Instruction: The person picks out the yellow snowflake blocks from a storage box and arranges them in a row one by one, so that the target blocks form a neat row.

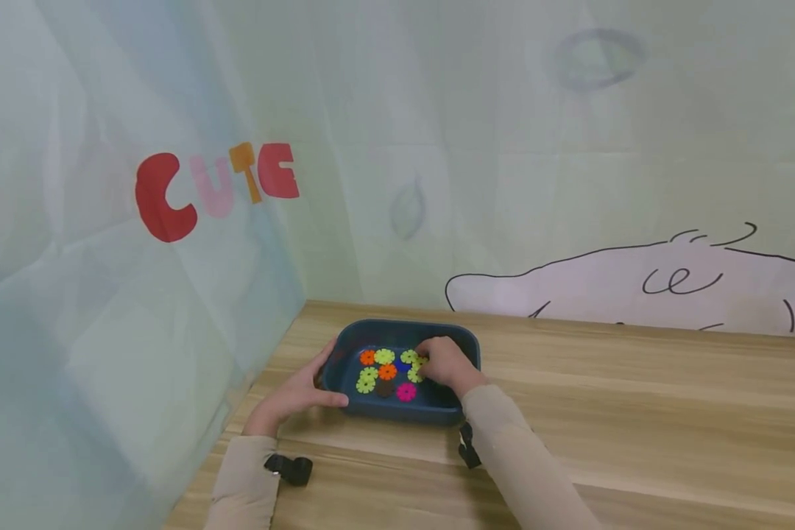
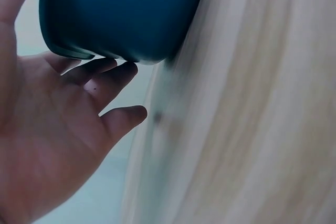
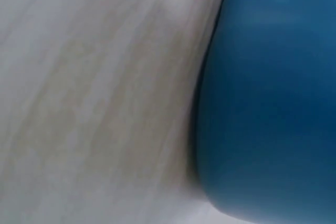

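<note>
A dark blue rectangular tray (image 1: 404,419) stands on the wooden table, holding several notched plastic snowflake discs. They are yellow-green, orange (image 1: 387,372), blue, brown (image 1: 385,389) and pink (image 1: 407,391). My left hand (image 1: 298,394) spans the tray's left end, its thumb by the near corner. In the left wrist view, its fingertips (image 2: 126,72) meet the outer wall with the palm away from it. My right hand (image 1: 447,362) reaches inside over the right half, fingers bent down, pinching a yellow-green snowflake disc (image 1: 420,364). The right wrist view shows only the tray's outer wall (image 3: 268,103) and the tabletop.
The wooden table (image 1: 636,427) extends to the right of the tray. Behind it hangs a fabric backdrop with a line-drawn figure (image 1: 603,283); another panel on the left carries the coloured letters CUTE (image 1: 165,199). Each wrist wears a black camera mount (image 1: 290,469).
</note>
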{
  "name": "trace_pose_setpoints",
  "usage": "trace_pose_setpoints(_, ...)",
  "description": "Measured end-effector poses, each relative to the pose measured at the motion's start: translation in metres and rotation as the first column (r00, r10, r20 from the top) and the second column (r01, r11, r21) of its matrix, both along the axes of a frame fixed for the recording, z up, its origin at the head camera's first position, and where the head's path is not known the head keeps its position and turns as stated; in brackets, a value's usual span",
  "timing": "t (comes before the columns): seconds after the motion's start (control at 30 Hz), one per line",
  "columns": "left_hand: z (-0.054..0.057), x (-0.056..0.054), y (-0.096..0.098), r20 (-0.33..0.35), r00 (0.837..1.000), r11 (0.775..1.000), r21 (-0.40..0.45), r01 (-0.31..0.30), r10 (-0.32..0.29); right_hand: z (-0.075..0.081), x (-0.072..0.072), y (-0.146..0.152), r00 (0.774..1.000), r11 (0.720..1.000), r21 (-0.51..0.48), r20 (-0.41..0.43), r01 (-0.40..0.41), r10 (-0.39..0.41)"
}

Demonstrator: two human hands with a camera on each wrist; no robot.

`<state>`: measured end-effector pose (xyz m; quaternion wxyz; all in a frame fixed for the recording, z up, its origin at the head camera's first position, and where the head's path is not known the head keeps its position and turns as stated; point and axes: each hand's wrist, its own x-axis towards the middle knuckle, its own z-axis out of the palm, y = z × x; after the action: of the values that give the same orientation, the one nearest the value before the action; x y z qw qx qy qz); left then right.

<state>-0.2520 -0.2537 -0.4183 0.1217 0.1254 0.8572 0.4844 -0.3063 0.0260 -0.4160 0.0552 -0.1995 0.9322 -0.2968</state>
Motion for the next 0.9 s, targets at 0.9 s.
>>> trace_pose_setpoints(0.9,-0.002,0.000,-0.001,0.025,1.000,0.999,0.048,0.008,-0.009,0.030,0.009,0.019,0.996,0.997,-0.048,-0.076,-0.054,0.050)
